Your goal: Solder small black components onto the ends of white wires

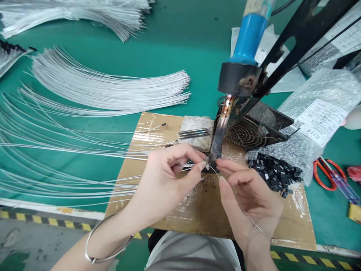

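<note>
My left hand (166, 180) is closed in a pinch on a thin white wire (186, 165), its end held close to the soldering iron tip (216, 148). The exact wire end is partly hidden by my fingertips. From the other side, my right hand (248, 199) pinches a fine strand of solder wire (252, 219). That strand runs from the iron tip between thumb and fingers and down across the palm. The soldering iron, with its blue handle (249, 37), is clamped tip-down in a black metal stand (299, 41). Several more white wires (124, 153) lie left of and beneath my left hand.
Under the hands lies a cardboard sheet (203, 214). A small black fan (251, 131) stands behind the iron. Small black parts (273, 173) are heaped at right, near a labelled bubble-wrap bag (318, 116) and red-handled scissors (324, 177). A large white wire bundle (113, 88) lies behind.
</note>
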`<state>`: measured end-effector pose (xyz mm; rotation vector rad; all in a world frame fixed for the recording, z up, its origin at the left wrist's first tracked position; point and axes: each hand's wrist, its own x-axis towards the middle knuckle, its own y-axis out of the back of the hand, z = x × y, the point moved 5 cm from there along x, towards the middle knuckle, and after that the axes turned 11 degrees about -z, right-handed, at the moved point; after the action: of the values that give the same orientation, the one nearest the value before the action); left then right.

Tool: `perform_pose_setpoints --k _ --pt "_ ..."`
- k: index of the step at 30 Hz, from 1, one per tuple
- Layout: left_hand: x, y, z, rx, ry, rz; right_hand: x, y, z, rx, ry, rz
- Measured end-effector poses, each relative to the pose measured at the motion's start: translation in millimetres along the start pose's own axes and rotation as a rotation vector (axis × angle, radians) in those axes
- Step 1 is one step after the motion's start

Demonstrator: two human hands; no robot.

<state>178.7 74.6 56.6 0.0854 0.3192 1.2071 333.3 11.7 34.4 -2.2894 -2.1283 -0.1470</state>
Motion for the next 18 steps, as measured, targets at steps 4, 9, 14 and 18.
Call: perform_pose_setpoints --k 4,9,14,18 --pt "-1.1 -0.5 -0.6 0.002 0.003 -0.001 -1.1 0.5 0.5 -0.010 0.010 -0.002" --pt "-2.5 -1.5 0.4 0.007 0.007 0.000 -1.3 0.7 -1.0 -0.012 0.020 0.005" --pt "-2.5 -1.8 1.8 0.008 0.008 0.007 -1.1 0.3 -1.2 0.007 0.024 0.017" --pt "-1.3 -1.8 0.6 -0.002 0.020 0.001 0.2 -1.0 0.0 0.003 0.015 0.006"
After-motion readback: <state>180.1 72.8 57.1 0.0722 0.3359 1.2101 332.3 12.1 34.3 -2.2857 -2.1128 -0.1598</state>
